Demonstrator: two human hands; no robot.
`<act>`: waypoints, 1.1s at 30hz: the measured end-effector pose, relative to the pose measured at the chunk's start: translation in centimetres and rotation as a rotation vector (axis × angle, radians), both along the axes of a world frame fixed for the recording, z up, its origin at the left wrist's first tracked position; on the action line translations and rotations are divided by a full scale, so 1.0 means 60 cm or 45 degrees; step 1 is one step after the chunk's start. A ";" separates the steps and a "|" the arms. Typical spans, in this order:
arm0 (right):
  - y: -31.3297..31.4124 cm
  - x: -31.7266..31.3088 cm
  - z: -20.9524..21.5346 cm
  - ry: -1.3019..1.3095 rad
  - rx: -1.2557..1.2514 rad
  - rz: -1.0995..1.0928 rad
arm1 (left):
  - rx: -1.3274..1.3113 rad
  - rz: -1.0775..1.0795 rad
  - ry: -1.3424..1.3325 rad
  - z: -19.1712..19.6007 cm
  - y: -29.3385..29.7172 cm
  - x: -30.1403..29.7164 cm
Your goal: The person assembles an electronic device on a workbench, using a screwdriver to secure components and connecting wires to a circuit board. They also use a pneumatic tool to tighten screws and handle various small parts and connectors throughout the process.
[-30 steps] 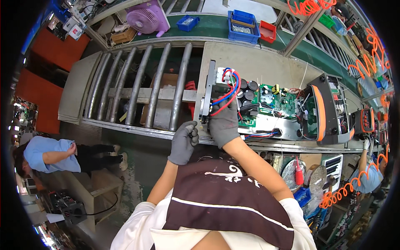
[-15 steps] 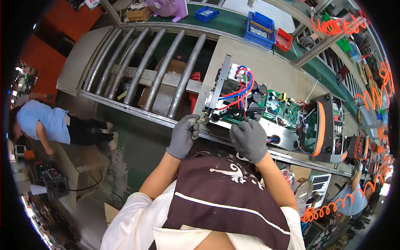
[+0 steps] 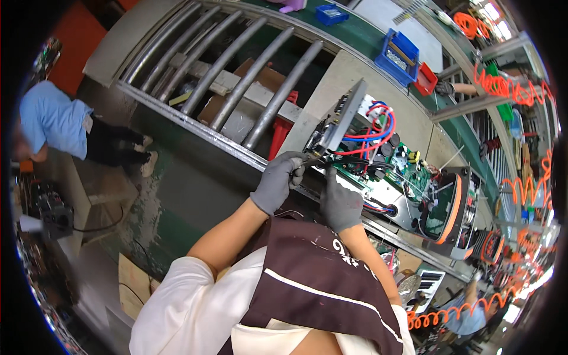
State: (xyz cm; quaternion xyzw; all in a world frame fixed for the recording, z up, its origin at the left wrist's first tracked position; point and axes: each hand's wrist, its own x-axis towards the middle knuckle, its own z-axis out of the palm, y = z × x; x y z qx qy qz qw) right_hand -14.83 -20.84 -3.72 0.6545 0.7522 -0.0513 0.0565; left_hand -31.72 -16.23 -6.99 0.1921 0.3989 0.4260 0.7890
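My left hand, in a grey glove, is closed at the lower near corner of a grey metal panel. Thumb and fingers press together there; what lies between them is too small to make out. My right hand, gloved alike, reaches up beside it with the index finger stretched to the panel's lower edge and dark cables; no object shows in it. The panel leans at the left end of an opened electronic unit with a green circuit board. Red and blue wires loop from the panel over the board.
Metal rollers run off to the left. A blue bin and a red bin stand behind the unit. An orange-edged casing sits at its right end. Another person is at far left; orange coiled hoses hang right.
My right hand has moved left to the panel's lower edge, close to my left hand. The panel now leans more. The whole view has turned and shifted.
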 end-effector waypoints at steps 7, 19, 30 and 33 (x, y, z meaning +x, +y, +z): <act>0.015 -0.021 0.005 -0.076 -0.218 -0.168 | -0.016 0.053 -0.069 -0.004 -0.002 0.000; 0.009 0.016 -0.006 0.277 0.448 0.039 | 0.008 -0.013 -0.047 -0.013 -0.003 -0.012; 0.028 0.020 0.006 -0.041 0.444 0.281 | -0.040 -0.027 -0.003 -0.017 -0.003 -0.010; 0.036 0.012 0.028 -0.088 0.441 0.418 | -0.036 -0.023 0.022 -0.009 -0.002 -0.008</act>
